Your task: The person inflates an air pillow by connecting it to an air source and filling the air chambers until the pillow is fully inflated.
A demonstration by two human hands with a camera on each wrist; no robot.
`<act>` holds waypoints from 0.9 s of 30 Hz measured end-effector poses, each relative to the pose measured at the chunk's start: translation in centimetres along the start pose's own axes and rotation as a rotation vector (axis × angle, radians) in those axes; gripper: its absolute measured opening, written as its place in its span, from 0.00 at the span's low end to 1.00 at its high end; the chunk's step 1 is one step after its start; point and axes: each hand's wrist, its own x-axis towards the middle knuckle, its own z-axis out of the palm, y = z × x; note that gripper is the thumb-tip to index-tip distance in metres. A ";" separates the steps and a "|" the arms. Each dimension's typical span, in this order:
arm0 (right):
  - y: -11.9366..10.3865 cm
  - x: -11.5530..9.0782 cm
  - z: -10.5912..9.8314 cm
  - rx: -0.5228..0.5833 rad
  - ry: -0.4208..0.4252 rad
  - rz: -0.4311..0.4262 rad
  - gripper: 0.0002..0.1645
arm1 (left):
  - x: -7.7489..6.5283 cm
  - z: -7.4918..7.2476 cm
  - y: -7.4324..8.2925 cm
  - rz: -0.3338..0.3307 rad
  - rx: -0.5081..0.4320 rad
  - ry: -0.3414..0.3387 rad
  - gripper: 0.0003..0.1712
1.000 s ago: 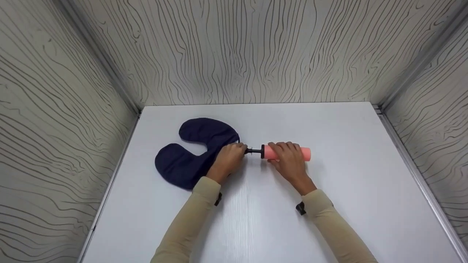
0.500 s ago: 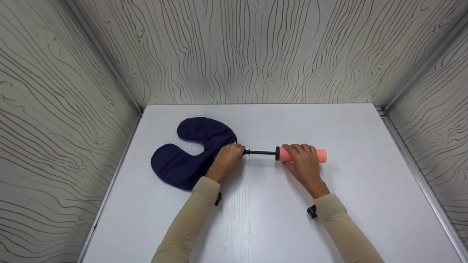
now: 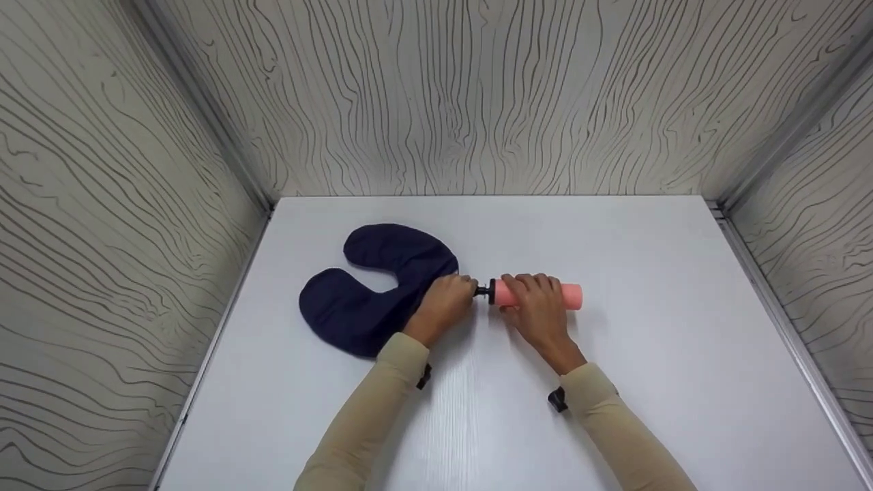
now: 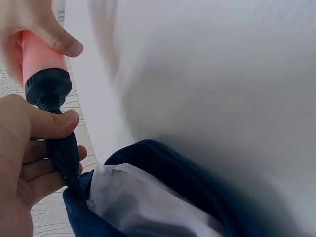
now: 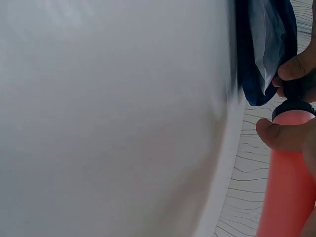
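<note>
A navy U-shaped neck pillow lies on the left half of the table. My left hand grips the black handle end of a hand pump at the pillow's right edge. In the left wrist view, the black nozzle runs into an opening in the navy cover, where a whitish inner lining shows. My right hand holds the pump's pink barrel, fingers wrapped over it. Only a short piece of black rod shows between the barrel's black cap and my left hand.
The white tabletop is bordered by metal rails along both sides. Wood-grain-patterned panels rise behind it and at left and right. A black device sits at my right wrist, and another at my left.
My right hand drew the pink barrel rightward, baring a long stretch of rod, then slid it back left close to my left hand. The left hand kept its grip.
</note>
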 end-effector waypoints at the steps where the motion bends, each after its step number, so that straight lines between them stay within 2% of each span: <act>1: 0.1 -0.1 -0.1 -0.002 -0.004 -0.003 0.40 | 0.0 0.0 -0.1 -0.004 -0.026 -0.007 0.01; 6: 1.2 -0.4 -1.1 0.005 -0.021 0.010 0.39 | -0.2 -0.4 -1.3 -0.014 -0.119 -0.048 0.06; 17: 4.9 -1.1 -3.6 0.006 -0.016 0.078 0.39 | -1.2 -0.9 -3.6 -0.066 -0.142 -0.057 0.06; 21: 4.5 -1.3 -3.4 0.010 -0.021 0.089 0.38 | -1.4 -0.8 -3.4 -0.056 -0.126 -0.052 0.04; 27: 1.9 -0.9 -1.8 0.009 -0.038 0.041 0.39 | -0.5 -0.7 -1.3 -0.009 -0.076 -0.051 0.01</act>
